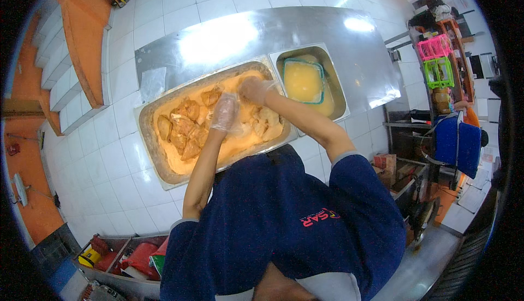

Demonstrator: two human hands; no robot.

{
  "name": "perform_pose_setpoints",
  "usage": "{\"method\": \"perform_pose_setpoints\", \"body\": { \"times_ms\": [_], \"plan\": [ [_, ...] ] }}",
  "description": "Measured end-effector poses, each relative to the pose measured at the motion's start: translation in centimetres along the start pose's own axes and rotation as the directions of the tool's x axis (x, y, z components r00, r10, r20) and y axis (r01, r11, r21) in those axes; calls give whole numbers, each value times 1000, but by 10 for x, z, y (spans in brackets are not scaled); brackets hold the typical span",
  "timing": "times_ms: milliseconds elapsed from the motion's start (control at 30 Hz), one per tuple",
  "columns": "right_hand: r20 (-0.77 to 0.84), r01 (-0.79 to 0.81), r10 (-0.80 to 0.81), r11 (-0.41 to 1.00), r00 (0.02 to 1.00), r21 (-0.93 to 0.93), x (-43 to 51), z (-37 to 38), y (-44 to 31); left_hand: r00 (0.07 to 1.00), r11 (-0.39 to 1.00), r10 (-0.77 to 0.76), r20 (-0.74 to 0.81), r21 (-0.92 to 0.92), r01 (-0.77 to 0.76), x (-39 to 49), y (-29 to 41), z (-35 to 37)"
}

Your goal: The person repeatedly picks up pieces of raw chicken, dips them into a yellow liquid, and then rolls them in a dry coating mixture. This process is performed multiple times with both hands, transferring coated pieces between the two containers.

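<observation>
A large metal pan (149,153) holds orange-tinted flour (229,153). Raw marinated chicken pieces (180,127) are heaped in its left half, and paler, flour-coated pieces (266,121) lie at the right. My left hand (226,112), in a clear plastic glove, is over the middle of the pan among the chicken; whether it grips a piece is hidden. Also gloved, my right hand (254,89) reaches down into the flour near the pan's far right side. Its fingers are blurred and partly hidden, so its hold does not show.
Right of the pan, a deep metal container (339,92) holds yellowish liquid with a green-rimmed basket (322,69) in it. A clear plastic bag (153,83) lies on the steel table (262,31) by the pan's far left corner. Stairs (61,71) rise at far left.
</observation>
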State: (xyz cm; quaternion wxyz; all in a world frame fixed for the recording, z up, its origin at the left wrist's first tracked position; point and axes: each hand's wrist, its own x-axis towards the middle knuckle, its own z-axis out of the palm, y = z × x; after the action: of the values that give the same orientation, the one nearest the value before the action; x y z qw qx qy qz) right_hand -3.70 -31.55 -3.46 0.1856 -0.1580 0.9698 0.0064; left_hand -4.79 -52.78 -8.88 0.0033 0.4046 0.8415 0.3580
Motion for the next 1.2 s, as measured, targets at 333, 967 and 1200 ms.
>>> {"method": "perform_pose_setpoints", "body": {
  "times_ms": [333, 967, 1200],
  "plan": [
    [-147, 108, -101, 994, 984, 36, 12, 26, 13, 998, 996, 45, 48, 76, -48, 6, 7, 3],
    [-638, 405, -179, 885, 749, 228, -75, -68, 36, 951, 926, -180, -252, 282, 251, 39, 116, -45],
    [-747, 539, -140, 779, 650, 322, -89, -43, 32, 853, 838, -416, -315, 231, 494, 31, 155, -26]
  ]
}}
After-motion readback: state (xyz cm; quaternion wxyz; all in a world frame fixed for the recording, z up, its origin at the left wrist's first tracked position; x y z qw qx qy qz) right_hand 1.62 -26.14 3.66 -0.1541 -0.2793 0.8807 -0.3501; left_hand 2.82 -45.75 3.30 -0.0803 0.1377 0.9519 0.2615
